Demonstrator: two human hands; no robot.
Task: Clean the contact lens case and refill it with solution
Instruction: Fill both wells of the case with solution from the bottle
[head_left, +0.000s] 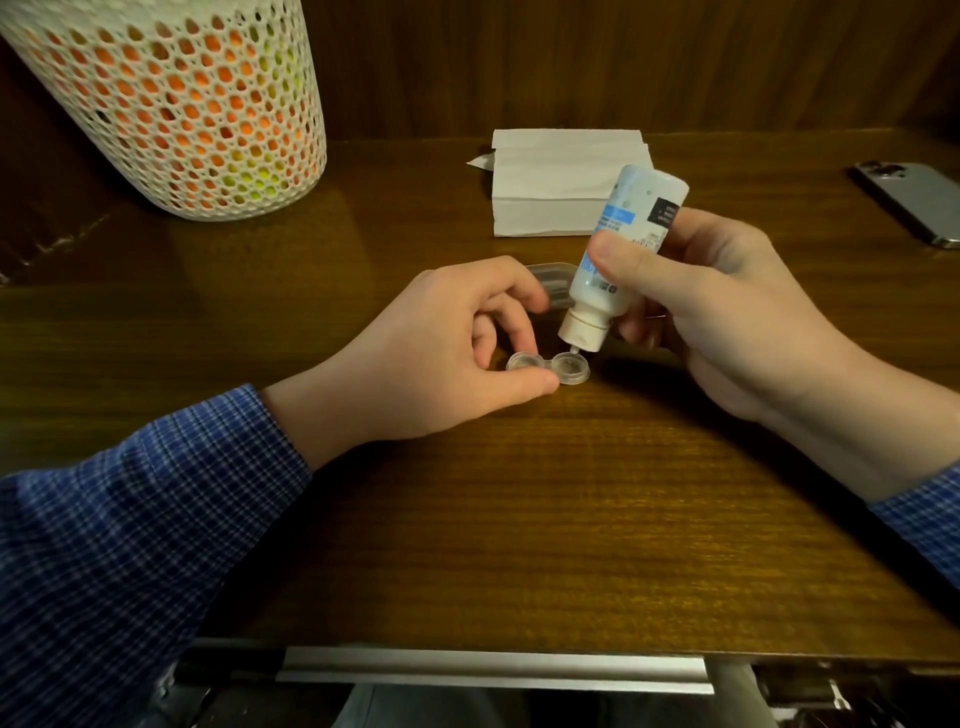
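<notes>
While the left hand pinches the clear lens case, the right hand grips the white solution bottle tilted nozzle-down over its right well.

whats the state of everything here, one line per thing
contact lens case: flat on the desk, both wells uncapped
solution bottle: tipped nozzle-down over the case's right well
left hand: pinching the case
right hand: gripping the bottle
folded tissue: lying flat behind the hands
phone: face down at far right

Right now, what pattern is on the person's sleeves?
Blue-and-white check on both sleeves, clearest in the head view.
</notes>
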